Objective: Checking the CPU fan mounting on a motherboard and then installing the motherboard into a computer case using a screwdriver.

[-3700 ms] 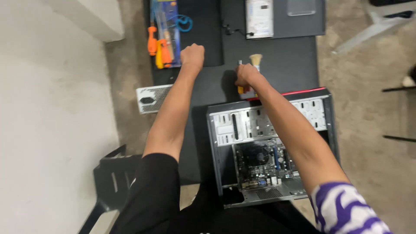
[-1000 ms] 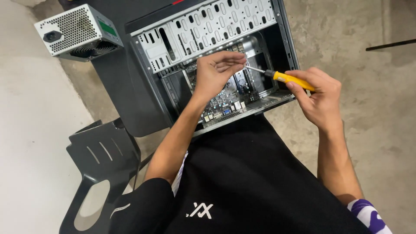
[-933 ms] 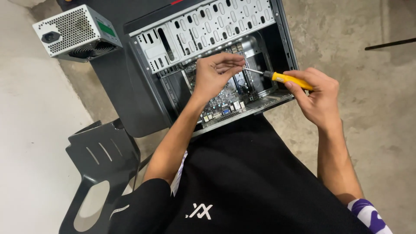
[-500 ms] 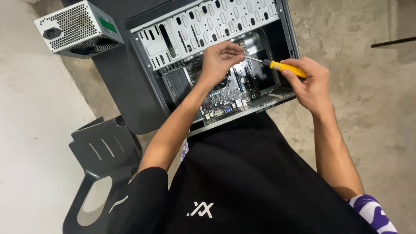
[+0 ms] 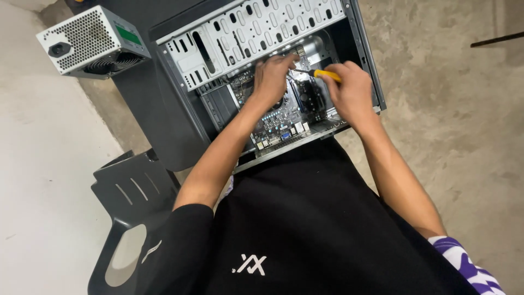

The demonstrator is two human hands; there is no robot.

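Head view, upper centre: a yellow-handled screwdriver (image 5: 326, 75) is gripped by the right hand (image 5: 351, 93); its tip is pinched by the left hand (image 5: 271, 78) inside the open computer case (image 5: 180, 117).

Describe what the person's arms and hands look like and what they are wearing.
Both forearms are bare, and the left hand and right hand wear no gloves; no rings or watch can be made out. The left arm has a short black sleeve of a black top with a small white mark. The right arm's sleeve is purple and white patterned.
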